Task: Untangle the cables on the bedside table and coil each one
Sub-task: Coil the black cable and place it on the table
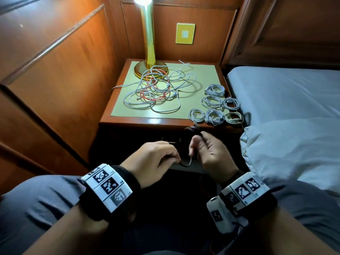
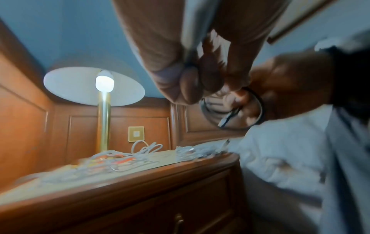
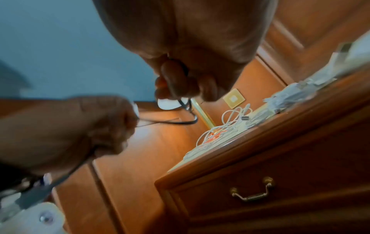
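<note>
Black cable (image 1: 191,130) between both grips

Left hand (image 1: 158,155), right hand (image 1: 207,150) close together, fingers curled.

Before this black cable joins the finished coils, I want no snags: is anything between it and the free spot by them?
Nothing visible. Both hands hold the black cable at the table's front edge; the coiled cables lie just beyond, and the tangle is off left.
</note>
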The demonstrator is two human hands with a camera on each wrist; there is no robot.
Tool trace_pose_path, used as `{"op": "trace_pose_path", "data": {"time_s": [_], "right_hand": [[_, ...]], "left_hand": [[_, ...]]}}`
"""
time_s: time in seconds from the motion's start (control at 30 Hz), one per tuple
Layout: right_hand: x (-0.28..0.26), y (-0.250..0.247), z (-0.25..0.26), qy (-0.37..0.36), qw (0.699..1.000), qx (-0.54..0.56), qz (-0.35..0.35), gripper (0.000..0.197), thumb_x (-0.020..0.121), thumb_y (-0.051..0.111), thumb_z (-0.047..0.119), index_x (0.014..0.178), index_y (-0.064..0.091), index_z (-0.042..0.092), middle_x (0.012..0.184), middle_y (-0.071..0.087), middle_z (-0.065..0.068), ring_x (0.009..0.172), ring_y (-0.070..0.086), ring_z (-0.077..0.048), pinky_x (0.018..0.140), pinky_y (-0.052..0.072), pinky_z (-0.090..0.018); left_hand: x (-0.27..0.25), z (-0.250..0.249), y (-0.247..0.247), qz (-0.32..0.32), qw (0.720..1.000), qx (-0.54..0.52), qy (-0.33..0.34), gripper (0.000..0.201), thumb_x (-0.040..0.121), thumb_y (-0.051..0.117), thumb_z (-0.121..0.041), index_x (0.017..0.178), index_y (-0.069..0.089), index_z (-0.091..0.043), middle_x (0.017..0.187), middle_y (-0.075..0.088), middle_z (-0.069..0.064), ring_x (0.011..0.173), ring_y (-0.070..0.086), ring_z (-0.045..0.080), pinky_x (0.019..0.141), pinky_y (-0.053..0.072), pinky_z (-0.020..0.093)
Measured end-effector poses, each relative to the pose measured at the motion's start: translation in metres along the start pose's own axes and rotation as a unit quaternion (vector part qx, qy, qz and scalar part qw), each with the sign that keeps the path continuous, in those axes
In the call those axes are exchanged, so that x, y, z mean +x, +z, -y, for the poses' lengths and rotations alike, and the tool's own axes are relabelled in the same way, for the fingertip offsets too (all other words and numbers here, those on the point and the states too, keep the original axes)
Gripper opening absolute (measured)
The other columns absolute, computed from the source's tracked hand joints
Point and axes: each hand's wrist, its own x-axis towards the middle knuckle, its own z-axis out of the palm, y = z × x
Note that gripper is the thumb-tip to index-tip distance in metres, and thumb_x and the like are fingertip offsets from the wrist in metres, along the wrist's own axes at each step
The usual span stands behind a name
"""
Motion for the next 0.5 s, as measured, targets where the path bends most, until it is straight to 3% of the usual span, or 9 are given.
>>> {"op": "trace_pose_path", "data": {"time_s": [0.07,0.17,0.2,0.27,0.33,0.4,0.5], "right_hand": [[-0.004,0.007,0.003,0.030,0.994,0.016,0.102,0.033,0.104,0.046,0.027,0.080,0.059,0.009,0.068,0.067,0.004,0.060,0.061,-0.017,0.064,0.046,-0.023],[-0.007,0.013,0.013,0.128,0.962,0.144,0.194,0.030,0.107,0.039,0.021,0.085,0.054,0.006,0.077,0.069,-0.018,0.038,0.041,-0.009,0.040,0.033,-0.016],[-0.007,0.013,0.016,0.155,0.951,0.171,0.206,0.030,0.106,0.039,0.023,0.085,0.053,0.007,0.074,0.068,-0.019,0.034,0.033,-0.009,0.035,0.026,-0.017],[-0.005,0.011,0.017,0.195,0.937,0.197,0.214,0.034,0.103,0.039,0.031,0.083,0.054,0.008,0.059,0.059,-0.012,0.033,0.028,-0.010,0.034,0.020,-0.015],[-0.004,0.008,0.019,0.226,0.926,0.215,0.213,0.038,0.100,0.041,0.036,0.077,0.055,0.010,0.050,0.040,-0.005,0.035,0.024,-0.009,0.035,0.019,-0.014],[-0.001,0.005,0.020,0.251,0.913,0.238,0.219,0.038,0.096,0.043,0.040,0.071,0.053,0.013,0.052,0.028,-0.002,0.037,0.019,-0.009,0.036,0.017,-0.014],[0.002,-0.001,0.019,0.271,0.896,0.269,0.228,0.037,0.096,0.049,0.041,0.069,0.048,0.015,0.055,0.024,0.000,0.039,0.016,-0.006,0.033,0.015,-0.014]], "left_hand": [[0.001,-0.008,0.000,-0.045,0.998,-0.033,0.006,0.005,0.091,0.067,-0.014,0.088,0.071,-0.012,0.085,0.067,-0.007,0.081,0.064,0.007,0.077,0.049,0.019],[0.003,-0.003,-0.004,-0.111,0.993,-0.035,-0.017,0.005,0.092,0.068,-0.014,0.088,0.069,-0.011,0.082,0.068,-0.008,0.078,0.064,0.005,0.073,0.050,0.019],[0.004,-0.001,-0.005,-0.120,0.992,-0.031,-0.030,0.005,0.092,0.067,-0.015,0.088,0.068,-0.012,0.082,0.068,-0.009,0.077,0.064,0.005,0.072,0.049,0.018],[0.003,0.002,-0.005,-0.125,0.990,-0.027,-0.053,0.004,0.092,0.067,-0.016,0.088,0.067,-0.013,0.081,0.067,-0.010,0.075,0.063,0.004,0.070,0.048,0.016],[0.003,0.003,-0.007,-0.129,0.989,-0.015,-0.067,0.006,0.092,0.069,-0.014,0.088,0.064,-0.013,0.078,0.064,-0.010,0.071,0.059,0.003,0.067,0.043,0.011],[0.004,0.006,-0.013,-0.146,0.986,0.014,-0.082,0.008,0.091,0.070,-0.015,0.089,0.063,-0.012,0.076,0.061,-0.008,0.068,0.054,0.006,0.064,0.039,0.008],[0.006,0.016,-0.025,-0.177,0.977,0.056,-0.105,0.012,0.090,0.072,-0.020,0.089,0.061,-0.014,0.076,0.060,-0.007,0.066,0.050,0.009,0.064,0.038,0.011]]}}
